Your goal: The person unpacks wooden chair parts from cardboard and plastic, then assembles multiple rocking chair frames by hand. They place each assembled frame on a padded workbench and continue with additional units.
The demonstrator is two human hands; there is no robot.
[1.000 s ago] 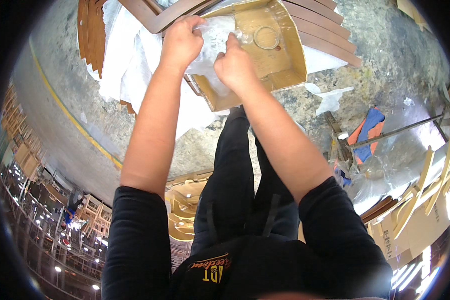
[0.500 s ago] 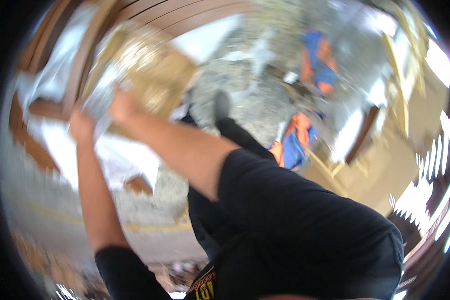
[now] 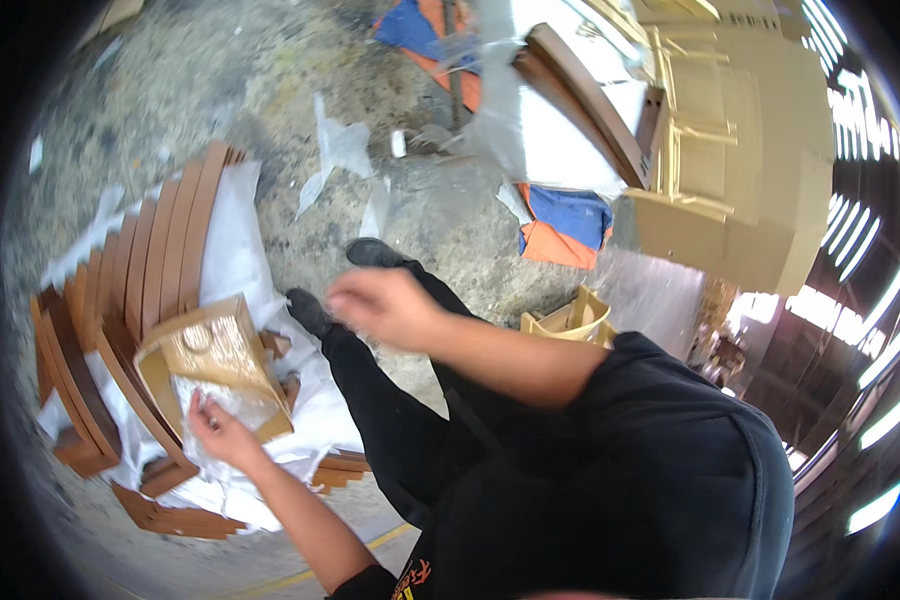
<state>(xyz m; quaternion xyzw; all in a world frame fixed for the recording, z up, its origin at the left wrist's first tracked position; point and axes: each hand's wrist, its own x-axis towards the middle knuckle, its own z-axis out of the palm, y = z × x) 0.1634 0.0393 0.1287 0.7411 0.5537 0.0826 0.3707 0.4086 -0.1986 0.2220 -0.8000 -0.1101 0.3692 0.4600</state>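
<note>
My left hand [image 3: 222, 432] is at the open end of a tan cardboard box [image 3: 268, 372], its fingers closed on a crumpled clear plastic bag [image 3: 253, 408] that spills from the box. Shiny tape or film covers part of the box. My right hand [image 3: 382, 306] hangs in the air above my legs, apart from the box. Motion smears its fingers, and nothing plainly shows in it. Beneath and beside the box lie curved brown slatted pieces [image 3: 160, 245], with white foam sheet [image 3: 232, 235] between and under them.
Blue and orange cloths [image 3: 567, 225] lie ahead and to the right, near a brown curved frame [image 3: 585, 100] on white sheeting. Large cardboard panels [image 3: 760, 150] stand at the right. A yellowish moulded piece [image 3: 570, 318] sits beyond my right forearm. Plastic scraps [image 3: 340, 145] litter the stained concrete floor.
Both hands were together at the box and plastic. My right hand has moved away to the right, while the left stays at the plastic. My view has turned, and the box appears lower.
</note>
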